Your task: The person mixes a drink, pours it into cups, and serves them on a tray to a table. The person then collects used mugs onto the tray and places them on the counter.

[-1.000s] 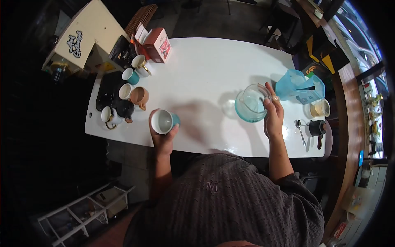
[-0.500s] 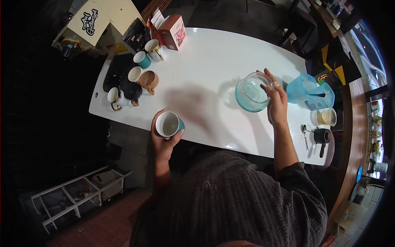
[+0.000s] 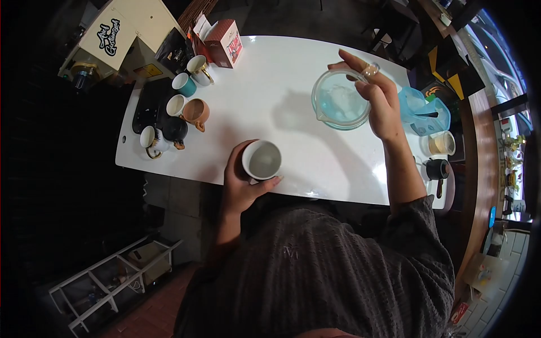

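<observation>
My left hand (image 3: pixel 241 185) is wrapped around a cup (image 3: pixel 262 160) near the table's front edge. The cup is upright, its pale inside facing the camera; the thumb lies along its near side. My right hand (image 3: pixel 381 100) grips a clear, blue-tinted glass jug (image 3: pixel 338 104) at its handle, with some fingers stretched past the rim. The jug is up off the table, to the right of the cup and apart from it, its spout toward the lower left. Whether there is liquid in the jug is hard to make out.
On the white table (image 3: pixel 270 73), several mugs (image 3: pixel 195 111) cluster at the left beside a cream machine (image 3: pixel 115 34) and a red-and-white box (image 3: pixel 224 44). At the right are a blue plastic container (image 3: pixel 422 112), a tub (image 3: pixel 441 143) and a black portafilter-like tool (image 3: pixel 437 169).
My right hand has lifted the jug off the table, up and slightly left. My left hand has carried the cup to the right and a little forward, nearer the jug.
</observation>
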`<state>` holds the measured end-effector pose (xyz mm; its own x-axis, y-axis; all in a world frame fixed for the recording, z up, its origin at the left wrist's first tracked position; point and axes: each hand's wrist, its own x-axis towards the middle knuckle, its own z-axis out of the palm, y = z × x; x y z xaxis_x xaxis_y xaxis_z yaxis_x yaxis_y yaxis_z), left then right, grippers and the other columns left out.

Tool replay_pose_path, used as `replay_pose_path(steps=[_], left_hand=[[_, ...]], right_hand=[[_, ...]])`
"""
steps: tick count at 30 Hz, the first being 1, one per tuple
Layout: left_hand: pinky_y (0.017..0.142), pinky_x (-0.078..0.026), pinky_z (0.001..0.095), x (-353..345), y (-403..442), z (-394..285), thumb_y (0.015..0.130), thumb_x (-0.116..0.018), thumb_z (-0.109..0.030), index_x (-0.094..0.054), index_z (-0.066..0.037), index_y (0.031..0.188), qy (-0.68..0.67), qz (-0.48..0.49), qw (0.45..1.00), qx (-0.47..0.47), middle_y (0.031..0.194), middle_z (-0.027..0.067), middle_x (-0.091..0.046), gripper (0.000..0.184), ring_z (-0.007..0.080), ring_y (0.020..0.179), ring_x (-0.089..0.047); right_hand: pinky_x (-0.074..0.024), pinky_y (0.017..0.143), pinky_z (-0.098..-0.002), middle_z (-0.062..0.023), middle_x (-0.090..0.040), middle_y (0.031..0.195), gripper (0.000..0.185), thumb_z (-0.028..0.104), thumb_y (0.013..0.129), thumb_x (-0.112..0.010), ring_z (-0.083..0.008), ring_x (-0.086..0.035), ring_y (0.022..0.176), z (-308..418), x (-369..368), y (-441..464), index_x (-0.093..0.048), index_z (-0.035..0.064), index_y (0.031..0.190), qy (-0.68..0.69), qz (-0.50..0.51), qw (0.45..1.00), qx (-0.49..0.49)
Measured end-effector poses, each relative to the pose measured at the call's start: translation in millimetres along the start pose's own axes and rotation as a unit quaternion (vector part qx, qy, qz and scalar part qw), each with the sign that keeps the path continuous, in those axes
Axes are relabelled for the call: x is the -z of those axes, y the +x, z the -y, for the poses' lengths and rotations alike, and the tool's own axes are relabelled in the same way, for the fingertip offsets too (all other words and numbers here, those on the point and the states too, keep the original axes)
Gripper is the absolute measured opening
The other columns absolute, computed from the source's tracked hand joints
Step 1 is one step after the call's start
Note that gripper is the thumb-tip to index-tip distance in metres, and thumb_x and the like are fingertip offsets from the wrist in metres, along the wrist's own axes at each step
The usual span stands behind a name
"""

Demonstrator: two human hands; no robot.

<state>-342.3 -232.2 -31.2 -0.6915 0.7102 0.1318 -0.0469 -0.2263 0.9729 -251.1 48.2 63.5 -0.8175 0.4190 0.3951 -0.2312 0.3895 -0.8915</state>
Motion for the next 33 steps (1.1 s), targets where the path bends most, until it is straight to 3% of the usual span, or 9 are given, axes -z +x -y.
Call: replay_pose_path(steps=[7,12,16,18,24,33], left_hand=[[0.091,-0.048,0.0304,-17,14,-12,0.067,-0.083,-0.004,-0.044,0.002,0.127,-0.003,0.058,0.998,-0.008,0.114,0.0088,-0.057,0.072,0.0162,0.107,-0.057],[0.089,-0.05,0.0288,-15,24,-13,0.067,-0.082,-0.001,-0.045,0.0,0.126,-0.024,0.074,0.997,-0.002,0.112,0.0079,-0.058,0.069,0.0142,0.104,-0.058],[0.088,-0.05,0.0284,-10,26,-9,0.068,-0.081,0.0,-0.046,0.0,0.125,-0.035,0.079,0.996,0.014,0.11,0.0076,-0.059,0.068,0.0135,0.102,-0.059],[0.088,-0.05,0.0284,-10,26,-10,0.068,-0.081,0.001,-0.046,0.0,0.125,-0.046,0.079,0.996,0.01,0.109,0.0076,-0.059,0.067,0.0134,0.102,-0.059],[0.087,-0.05,0.0276,-9,27,-13,0.068,-0.082,0.001,-0.048,0.001,0.123,-0.056,0.083,0.995,-0.002,0.109,0.0071,-0.059,0.065,0.0125,0.1,-0.059],[0.09,-0.048,0.0278,-9,27,-17,0.071,-0.076,0.006,-0.042,0.003,0.129,-0.029,0.096,0.995,0.006,0.113,0.0072,-0.057,0.068,0.0135,0.104,-0.057]], right_hand=[[-0.043,0.096,-0.0327,-0.0132,-0.066,0.117,0.049,0.013,0.078,-0.048,-0.0196,-0.059,0.103,29,-17,21,-0.06,-0.0035,0.123,-0.013,0.056,0.997,0.048],[-0.0493,0.089,-0.0369,-0.0152,-0.069,0.106,0.05,0.016,0.075,-0.05,-0.0256,-0.065,0.093,38,-29,29,-0.062,-0.0025,0.12,-0.095,0.099,0.979,0.154],[-0.0503,0.088,-0.038,-0.0161,-0.07,0.105,0.05,0.019,0.075,-0.051,-0.0294,-0.066,0.093,46,-37,32,-0.063,-0.0029,0.118,-0.112,0.109,0.97,0.185],[-0.046,0.096,-0.0349,-0.0181,-0.067,0.107,0.059,0.014,0.073,-0.048,-0.0245,-0.063,0.106,52,-38,33,-0.053,-0.0113,0.127,-0.159,0.156,0.955,0.194],[-0.0482,0.093,-0.0353,-0.019,-0.068,0.104,0.061,0.02,0.072,-0.051,-0.0264,-0.065,0.1,50,-42,44,-0.055,-0.0094,0.126,-0.208,0.162,0.92,0.29],[-0.0512,0.089,-0.0358,-0.0169,-0.07,0.101,0.061,0.024,0.071,-0.053,-0.0274,-0.067,0.096,60,-46,52,-0.058,-0.0069,0.124,-0.231,0.156,0.892,0.355]])
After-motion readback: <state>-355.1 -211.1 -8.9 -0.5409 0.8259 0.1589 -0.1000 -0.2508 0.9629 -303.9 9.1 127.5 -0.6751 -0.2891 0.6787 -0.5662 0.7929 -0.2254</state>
